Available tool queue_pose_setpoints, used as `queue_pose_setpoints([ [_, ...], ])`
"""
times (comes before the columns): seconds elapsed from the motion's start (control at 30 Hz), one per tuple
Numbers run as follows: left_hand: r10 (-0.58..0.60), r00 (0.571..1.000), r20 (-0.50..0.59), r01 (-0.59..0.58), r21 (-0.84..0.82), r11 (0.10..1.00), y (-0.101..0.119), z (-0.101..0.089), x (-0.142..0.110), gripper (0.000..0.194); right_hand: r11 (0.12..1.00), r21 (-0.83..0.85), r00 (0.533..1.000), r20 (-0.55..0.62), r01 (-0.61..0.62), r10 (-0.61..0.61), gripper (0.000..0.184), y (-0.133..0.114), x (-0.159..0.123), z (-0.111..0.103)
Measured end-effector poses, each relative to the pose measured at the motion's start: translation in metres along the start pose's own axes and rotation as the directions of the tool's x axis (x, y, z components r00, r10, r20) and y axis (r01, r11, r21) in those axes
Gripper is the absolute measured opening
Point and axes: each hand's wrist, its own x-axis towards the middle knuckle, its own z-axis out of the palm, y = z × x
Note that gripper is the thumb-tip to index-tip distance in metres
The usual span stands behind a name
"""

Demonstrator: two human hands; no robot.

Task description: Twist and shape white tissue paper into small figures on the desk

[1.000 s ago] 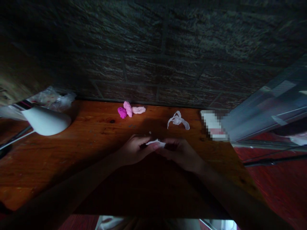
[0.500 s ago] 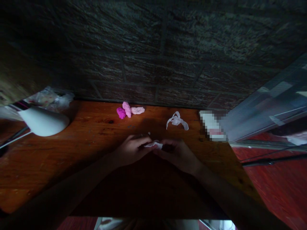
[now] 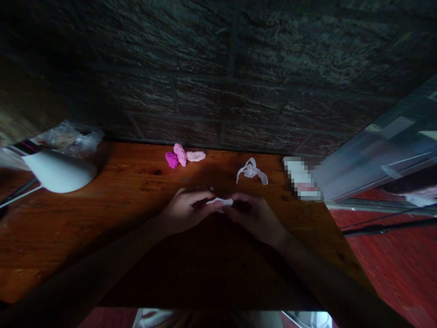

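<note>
Between my two hands, over the middle of the table, is a small thin white piece of what looks like modelling clay (image 3: 221, 203), pinkish on its lower side. My left hand (image 3: 186, 209) pinches its left end between thumb and fingers. At its right end, the fingertips of my right hand (image 3: 254, 215) are closed on it. Beyond the hands lie a magenta lump (image 3: 171, 159), a pink lump (image 3: 180, 154) and a pale pink lump (image 3: 195, 156), touching one another. Farther right rests a crumpled white strip (image 3: 250, 171) with curled ends.
A white lamp-like cone (image 3: 59, 173) stands at the left, with a clear plastic bag (image 3: 73, 139) behind it. A blurred-out white object (image 3: 302, 178) lies at the right edge of the wooden table (image 3: 136, 191). A dark brick wall (image 3: 201, 100) rises behind.
The white piece has tilted and spread a little between my fingers, showing more of its pinkish face. Both hands have shifted only slightly. The lumps and the strip stay put.
</note>
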Motion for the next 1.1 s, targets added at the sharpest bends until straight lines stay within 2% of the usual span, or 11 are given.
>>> queue_pose_setpoints([
  [0.13,-0.069,0.998,-0.015,0.068,-0.049,0.996,0.0,-0.002,0.001,0.025,1.0,0.003,1.0,-0.003,-0.013,0.013,0.024,-0.002,-0.001,0.002],
  [0.37,-0.123,0.991,0.059,0.13,-0.125,0.984,0.0,-0.001,0.002,0.03,0.996,0.015,0.996,0.004,-0.085,0.085,0.032,-0.002,0.001,0.001],
  [0.63,-0.141,0.983,0.118,0.157,-0.138,0.978,-0.003,-0.001,0.002,0.031,0.998,0.063,0.999,-0.042,-0.021,0.023,0.029,0.003,0.0,0.003],
  [0.87,-0.151,0.976,0.154,0.181,-0.205,0.962,0.0,0.0,0.004,0.035,1.0,-0.002,0.999,-0.035,-0.024,0.024,0.027,0.002,0.0,0.003],
  [1.0,-0.239,0.966,0.1,0.259,-0.412,0.874,0.001,0.001,0.007,0.035,0.997,0.072,0.992,-0.122,0.027,-0.018,0.028,-0.003,0.001,0.004],
  [1.1,-0.369,0.927,0.065,0.344,-0.534,0.772,-0.005,0.0,0.012,0.039,0.993,0.108,0.967,-0.255,0.049,-0.02,0.029,-0.006,0.002,0.004],
])
